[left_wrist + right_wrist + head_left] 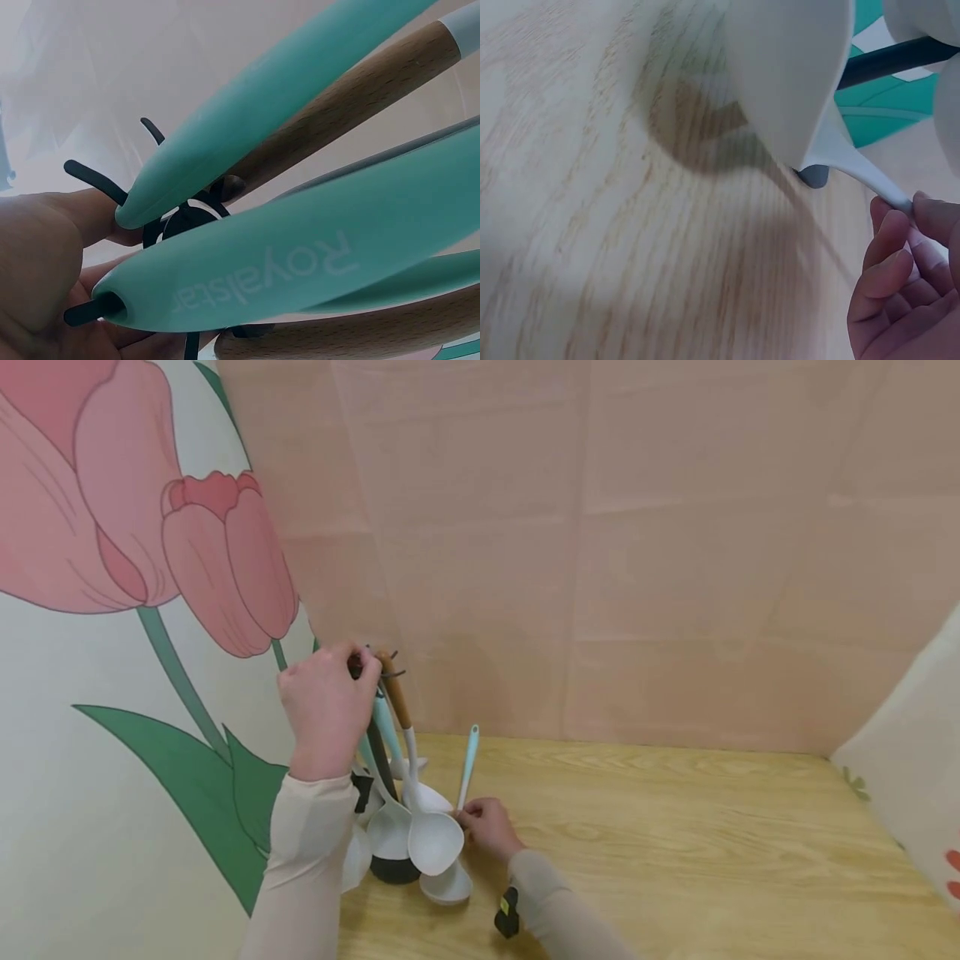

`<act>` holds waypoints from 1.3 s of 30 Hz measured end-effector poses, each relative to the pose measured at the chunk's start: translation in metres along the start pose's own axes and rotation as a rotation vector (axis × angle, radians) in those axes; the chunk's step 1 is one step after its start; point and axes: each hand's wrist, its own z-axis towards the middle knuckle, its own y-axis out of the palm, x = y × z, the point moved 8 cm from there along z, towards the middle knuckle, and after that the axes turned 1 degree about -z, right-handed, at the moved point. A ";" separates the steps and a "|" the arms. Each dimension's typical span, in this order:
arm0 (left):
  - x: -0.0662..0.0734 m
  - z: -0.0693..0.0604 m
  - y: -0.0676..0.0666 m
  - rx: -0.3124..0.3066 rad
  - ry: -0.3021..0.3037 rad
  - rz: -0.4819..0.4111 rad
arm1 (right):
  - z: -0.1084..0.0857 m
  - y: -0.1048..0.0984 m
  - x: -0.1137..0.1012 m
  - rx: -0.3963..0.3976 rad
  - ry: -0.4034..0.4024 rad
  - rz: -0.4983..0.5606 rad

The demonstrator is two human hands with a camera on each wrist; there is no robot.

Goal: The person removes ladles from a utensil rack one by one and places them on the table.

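Note:
At the top of a utensil rack with a black base (395,871), my left hand (326,714) grips the black hooked head (187,217); its fingers (101,217) lie behind the hooks. Turquoise handles (300,247) and wooden handles (360,105) hang from those hooks. Low on the rack's right side, my right hand (489,828) pinches the white neck (881,184) of a ladle between thumb and fingers. That ladle has a turquoise handle (470,756) pointing up, and its white bowl (787,67) is tilted near the tabletop.
Several white utensils, among them a ladle (436,843) with a wooden handle, hang around the pole. The wood-grain table (675,843) extends to the right. A pinkish covering (637,568) stands behind, and a tulip-patterned wall (45,760) is close on the left.

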 end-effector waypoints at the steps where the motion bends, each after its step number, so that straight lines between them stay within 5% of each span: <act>1: 0.000 0.000 0.000 0.001 -0.002 -0.004 | 0.000 0.001 0.001 0.000 -0.002 -0.007; 28: -0.003 -0.003 -0.003 0.021 -0.022 -0.023 | 0.000 0.016 0.020 0.023 0.081 -0.092; 39: -0.003 -0.002 -0.003 -0.001 -0.009 -0.133 | 0.000 0.015 0.022 0.076 0.080 -0.173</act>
